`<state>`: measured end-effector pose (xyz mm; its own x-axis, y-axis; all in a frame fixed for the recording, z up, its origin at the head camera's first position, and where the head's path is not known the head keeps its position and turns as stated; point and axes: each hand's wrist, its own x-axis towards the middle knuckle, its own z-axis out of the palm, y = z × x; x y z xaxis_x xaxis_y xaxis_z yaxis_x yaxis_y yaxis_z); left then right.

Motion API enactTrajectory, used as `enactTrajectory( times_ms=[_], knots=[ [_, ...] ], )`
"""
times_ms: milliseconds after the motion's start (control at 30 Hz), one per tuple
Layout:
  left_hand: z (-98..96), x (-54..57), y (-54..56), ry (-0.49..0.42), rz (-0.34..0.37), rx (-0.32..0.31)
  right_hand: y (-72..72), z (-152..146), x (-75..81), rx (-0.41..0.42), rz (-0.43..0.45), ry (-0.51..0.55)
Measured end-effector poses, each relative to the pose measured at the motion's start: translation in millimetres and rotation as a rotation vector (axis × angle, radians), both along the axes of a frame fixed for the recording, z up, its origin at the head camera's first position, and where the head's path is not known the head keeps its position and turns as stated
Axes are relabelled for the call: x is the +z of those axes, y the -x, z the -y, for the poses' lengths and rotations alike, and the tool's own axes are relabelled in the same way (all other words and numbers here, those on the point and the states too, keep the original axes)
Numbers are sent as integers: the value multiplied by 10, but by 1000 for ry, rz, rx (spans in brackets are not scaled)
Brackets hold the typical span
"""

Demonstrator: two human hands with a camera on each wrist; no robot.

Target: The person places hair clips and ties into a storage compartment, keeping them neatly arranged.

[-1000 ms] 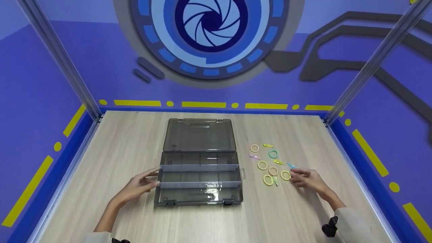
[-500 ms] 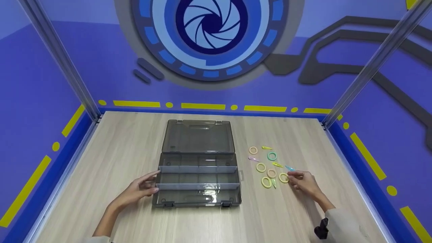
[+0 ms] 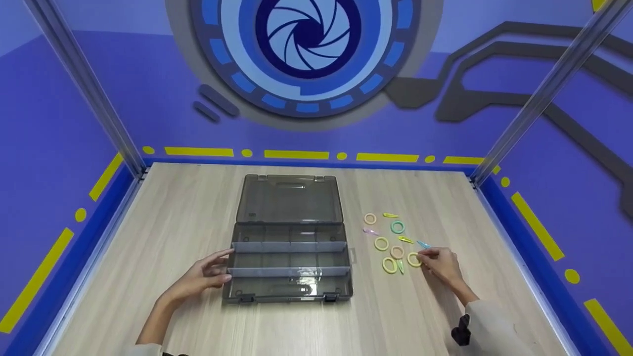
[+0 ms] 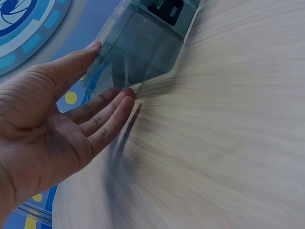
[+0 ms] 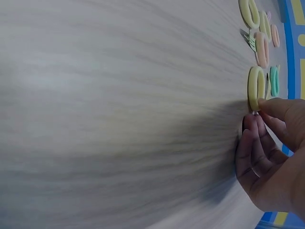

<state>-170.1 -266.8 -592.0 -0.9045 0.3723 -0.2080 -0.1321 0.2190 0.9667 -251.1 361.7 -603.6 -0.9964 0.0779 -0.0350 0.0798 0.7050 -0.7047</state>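
Observation:
A translucent grey compartment box (image 3: 289,299) lies open, its lid (image 3: 289,200) laid back toward the far wall. At its left side is my left hand (image 3: 198,278), fingers fairly straight, with thumb and fingertips right at the box's side wall. My right hand (image 3: 441,266) pinches the edge of a yellow hair tie (image 3: 413,259) between thumb and fingers. In the right wrist view the thumb overlaps the end of that tie, close over the table. A blue hair clip (image 3: 423,244) lies just beyond these fingertips.
Left of the right hand lie other hair ties: yellow (image 3: 389,265), peach (image 3: 397,252) and green (image 3: 397,227). Among them are hair clips in green (image 3: 401,267), yellow (image 3: 405,240) and pink (image 3: 370,231). Blue panels (image 3: 306,136) enclose the table's back and sides.
My right hand has moved slightly left onto the edge of the yellow hair tie, its fingers closing there. The left hand stays at the box's left side.

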Motion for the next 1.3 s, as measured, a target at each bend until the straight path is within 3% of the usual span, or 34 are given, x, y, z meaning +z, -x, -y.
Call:
enactTrajectory(
  times_ms=[200,433,1033,1300],
  knots=[
    [-18,6,3,11,26,17,-8,-12,-9,-3,-10,0],
    [-31,6,26,19,0,19,-19,-47,79,-10,2,32],
    [-32,38,-17,35,10,-15,2,-24,406,-19,153,254],
    [-21,38,-30,35,-7,-7,11,65,456,33,210,380]
  ],
)
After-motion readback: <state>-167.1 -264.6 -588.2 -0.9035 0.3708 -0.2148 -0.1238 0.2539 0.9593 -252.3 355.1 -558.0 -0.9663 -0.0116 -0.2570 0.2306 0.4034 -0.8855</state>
